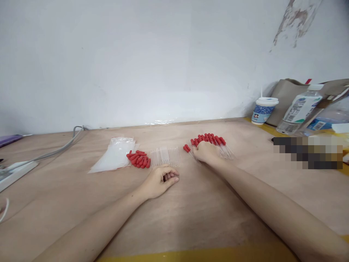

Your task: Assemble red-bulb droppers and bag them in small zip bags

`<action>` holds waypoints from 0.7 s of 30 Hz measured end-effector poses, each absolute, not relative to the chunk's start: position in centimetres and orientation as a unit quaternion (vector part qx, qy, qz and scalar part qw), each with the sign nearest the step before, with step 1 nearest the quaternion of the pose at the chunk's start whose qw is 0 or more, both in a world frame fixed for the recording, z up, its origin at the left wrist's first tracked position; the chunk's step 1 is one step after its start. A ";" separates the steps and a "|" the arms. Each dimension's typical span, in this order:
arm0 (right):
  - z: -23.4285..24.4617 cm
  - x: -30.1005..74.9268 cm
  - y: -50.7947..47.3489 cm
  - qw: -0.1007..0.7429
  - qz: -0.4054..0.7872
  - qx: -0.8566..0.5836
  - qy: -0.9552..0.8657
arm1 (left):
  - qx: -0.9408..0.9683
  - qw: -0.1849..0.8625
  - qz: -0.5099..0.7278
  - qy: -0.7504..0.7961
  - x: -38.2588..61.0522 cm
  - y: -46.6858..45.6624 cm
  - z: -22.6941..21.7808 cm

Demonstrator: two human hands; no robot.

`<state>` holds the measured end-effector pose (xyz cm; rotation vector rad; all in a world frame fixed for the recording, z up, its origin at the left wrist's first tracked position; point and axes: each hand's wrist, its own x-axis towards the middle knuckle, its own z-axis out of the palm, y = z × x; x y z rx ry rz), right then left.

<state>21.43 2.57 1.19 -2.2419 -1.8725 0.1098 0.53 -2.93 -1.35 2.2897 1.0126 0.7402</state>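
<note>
My left hand (pixel 163 180) rests on its side on the table, with its fingers loosely curled, the thumb apart and nothing visible between them. Just behind it lies a row of clear thin glass tubes (pixel 165 155). To their left is a heap of red rubber bulbs (pixel 139 160). My right hand (pixel 205 152) reaches down over a group of red-bulbed glass droppers (pixel 209 137), its fingers closed round the thin tube of a dropper (pixel 187 148) at the group's left side. The hand hides part of the droppers' tubes, and the fingertips show poorly.
Clear plastic bags (pixel 114 154) lie stacked left of the bulbs. A grey cable (pixel 57 150) runs to a white power strip (pixel 19 174) at far left. On the right stand a paper cup (pixel 263 111), a plastic bottle (pixel 300 111) and a beige bag (pixel 283 96) against the wall.
</note>
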 end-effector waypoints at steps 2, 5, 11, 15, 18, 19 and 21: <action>1.2 21.5 2.5 0.108 0.042 -0.761 -0.638 | 0.846 0.263 0.273 0.374 0.5 -3.0 -1.3; 1.1 21.7 2.6 0.108 0.052 -0.760 -0.639 | 0.848 0.263 0.269 0.373 0.5 -3.0 -1.3; 1.3 21.6 2.2 0.119 0.029 -0.751 -0.648 | 0.848 0.263 0.271 0.371 0.5 -2.9 -1.3; 1.6 20.9 1.4 0.121 -0.002 -0.700 -0.704 | 0.850 0.260 0.271 0.370 0.5 -3.0 -1.3; 1.7 20.3 0.8 0.100 -0.011 -0.672 -0.733 | 0.851 0.256 0.271 0.369 0.5 -3.0 -1.2; 1.7 20.2 0.7 0.094 -0.014 -0.671 -0.735 | 0.852 0.256 0.270 0.369 0.5 -3.0 -1.1; 1.6 19.8 0.6 0.087 -0.018 -0.679 -0.729 | 0.852 0.256 0.269 0.369 0.5 -3.0 -1.1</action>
